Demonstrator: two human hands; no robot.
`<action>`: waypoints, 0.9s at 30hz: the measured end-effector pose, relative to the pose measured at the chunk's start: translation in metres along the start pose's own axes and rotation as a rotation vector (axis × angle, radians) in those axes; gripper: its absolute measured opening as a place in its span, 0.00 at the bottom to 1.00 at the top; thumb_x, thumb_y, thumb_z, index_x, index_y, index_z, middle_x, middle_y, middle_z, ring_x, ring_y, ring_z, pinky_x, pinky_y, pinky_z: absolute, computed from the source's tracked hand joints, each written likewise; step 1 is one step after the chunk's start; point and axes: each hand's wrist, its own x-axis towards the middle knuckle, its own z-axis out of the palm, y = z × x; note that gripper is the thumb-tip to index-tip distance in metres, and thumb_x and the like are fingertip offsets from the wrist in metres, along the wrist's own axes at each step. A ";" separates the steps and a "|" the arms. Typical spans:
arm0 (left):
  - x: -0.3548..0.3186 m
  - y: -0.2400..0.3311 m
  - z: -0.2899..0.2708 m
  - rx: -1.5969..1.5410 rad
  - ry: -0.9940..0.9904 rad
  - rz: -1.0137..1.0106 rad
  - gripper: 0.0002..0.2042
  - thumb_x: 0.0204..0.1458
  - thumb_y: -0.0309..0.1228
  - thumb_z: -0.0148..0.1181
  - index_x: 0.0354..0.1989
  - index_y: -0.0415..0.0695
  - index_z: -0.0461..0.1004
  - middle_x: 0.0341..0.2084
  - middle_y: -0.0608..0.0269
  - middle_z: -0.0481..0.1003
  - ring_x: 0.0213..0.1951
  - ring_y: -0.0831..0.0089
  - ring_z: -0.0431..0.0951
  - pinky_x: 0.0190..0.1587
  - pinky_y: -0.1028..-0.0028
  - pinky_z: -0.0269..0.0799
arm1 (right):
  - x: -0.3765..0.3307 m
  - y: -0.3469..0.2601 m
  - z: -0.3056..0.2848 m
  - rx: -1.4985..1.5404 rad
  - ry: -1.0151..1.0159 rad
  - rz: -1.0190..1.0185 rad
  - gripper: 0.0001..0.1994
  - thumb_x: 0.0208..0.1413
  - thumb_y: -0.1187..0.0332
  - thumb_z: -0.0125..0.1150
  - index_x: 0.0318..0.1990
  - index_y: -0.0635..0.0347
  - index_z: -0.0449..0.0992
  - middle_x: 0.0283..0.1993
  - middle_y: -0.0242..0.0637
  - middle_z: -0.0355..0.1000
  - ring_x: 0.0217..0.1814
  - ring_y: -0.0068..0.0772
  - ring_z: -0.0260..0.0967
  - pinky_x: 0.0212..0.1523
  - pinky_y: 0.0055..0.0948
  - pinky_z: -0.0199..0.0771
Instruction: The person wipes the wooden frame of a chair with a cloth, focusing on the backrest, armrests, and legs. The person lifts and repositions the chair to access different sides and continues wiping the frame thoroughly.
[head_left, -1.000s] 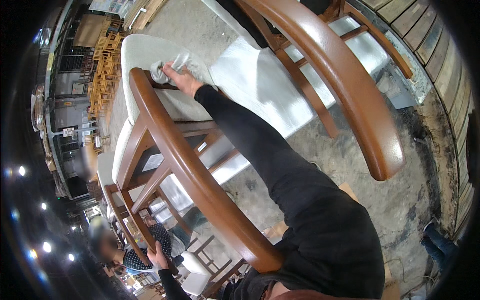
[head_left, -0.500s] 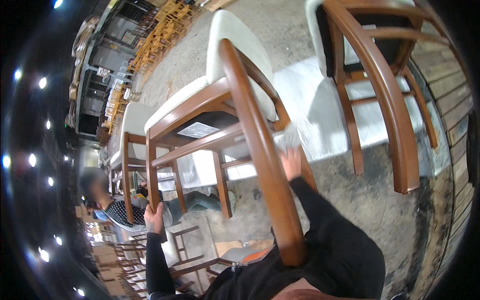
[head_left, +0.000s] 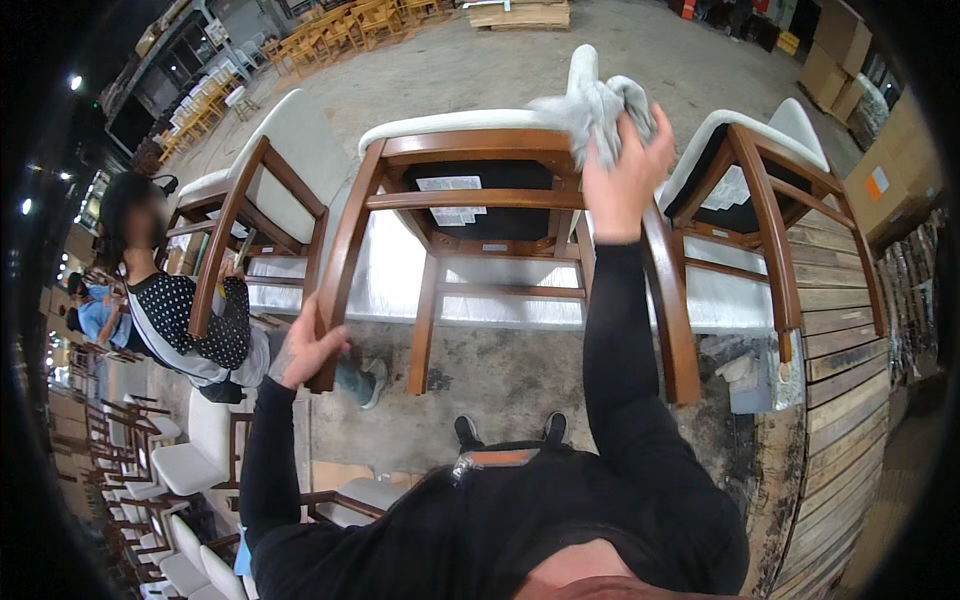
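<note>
In front of me a brown wooden chair [head_left: 480, 143] with a pale upholstered seat is tipped so its dark underside and white labels face me. My left hand [head_left: 310, 348] grips the lower end of its left front leg [head_left: 345, 270], the thumb sticking out to the right. My right hand [head_left: 625, 180] is closed on a crumpled grey cloth [head_left: 597, 115] at the chair's upper right corner, by the pale backrest. The cloth is partly blurred, and its contact with the frame cannot be told exactly.
Similar chairs stand to the left [head_left: 290, 185] and right [head_left: 745, 190] on a film-covered surface [head_left: 510, 312]. At the left is a co-worker in a dotted top [head_left: 215, 310]. Slatted wood [head_left: 840, 370] and cardboard boxes [head_left: 890, 190] line the right; more chairs [head_left: 195, 450] crowd the lower left.
The chair has turned from a slant to face me squarely. My right hand has risen with the cloth from low by the leg to the upper right corner. My view has swung round.
</note>
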 end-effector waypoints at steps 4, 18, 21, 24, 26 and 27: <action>-0.015 -0.020 0.000 -0.303 -0.076 0.023 0.41 0.55 0.19 0.56 0.75 0.37 0.38 0.50 0.49 0.71 0.33 0.68 0.81 0.33 0.73 0.77 | 0.017 -0.034 0.087 -0.475 -0.347 0.079 0.26 0.56 0.56 0.55 0.61 0.53 0.74 0.72 0.50 0.55 0.77 0.58 0.44 0.73 0.61 0.43; -0.009 -0.049 0.004 -0.405 -0.043 0.248 0.46 0.49 0.29 0.66 0.73 0.34 0.43 0.59 0.41 0.68 0.58 0.58 0.71 0.61 0.66 0.67 | -0.110 -0.179 0.124 0.052 -0.447 -0.465 0.29 0.53 0.66 0.62 0.65 0.43 0.70 0.49 0.50 0.70 0.51 0.51 0.71 0.46 0.42 0.73; -0.007 -0.053 0.007 -0.350 -0.012 0.278 0.48 0.49 0.31 0.67 0.73 0.31 0.41 0.66 0.30 0.57 0.68 0.45 0.61 0.69 0.61 0.57 | -0.104 -0.102 0.039 -0.504 -0.447 -0.301 0.29 0.45 0.69 0.65 0.60 0.42 0.75 0.48 0.45 0.67 0.52 0.49 0.66 0.54 0.44 0.68; -0.007 -0.051 0.008 -0.286 0.032 0.293 0.49 0.48 0.31 0.67 0.73 0.33 0.40 0.66 0.32 0.58 0.67 0.46 0.63 0.68 0.61 0.59 | -0.081 -0.068 -0.001 -0.851 -0.192 -0.046 0.20 0.45 0.67 0.65 0.50 0.49 0.82 0.53 0.47 0.69 0.59 0.53 0.64 0.60 0.49 0.64; -0.005 -0.050 0.005 -0.310 0.000 0.289 0.49 0.48 0.33 0.67 0.73 0.30 0.40 0.67 0.32 0.57 0.67 0.45 0.62 0.68 0.59 0.59 | -0.072 -0.075 0.017 -0.820 -0.276 0.066 0.14 0.47 0.66 0.64 0.43 0.55 0.82 0.48 0.50 0.71 0.54 0.54 0.67 0.56 0.47 0.66; -0.004 -0.050 0.004 -0.317 -0.015 0.288 0.49 0.48 0.33 0.66 0.73 0.30 0.39 0.67 0.31 0.56 0.67 0.44 0.62 0.68 0.59 0.59 | -0.076 -0.085 0.044 -0.623 -0.161 -0.154 0.12 0.46 0.67 0.63 0.40 0.57 0.82 0.42 0.48 0.73 0.50 0.52 0.69 0.53 0.46 0.67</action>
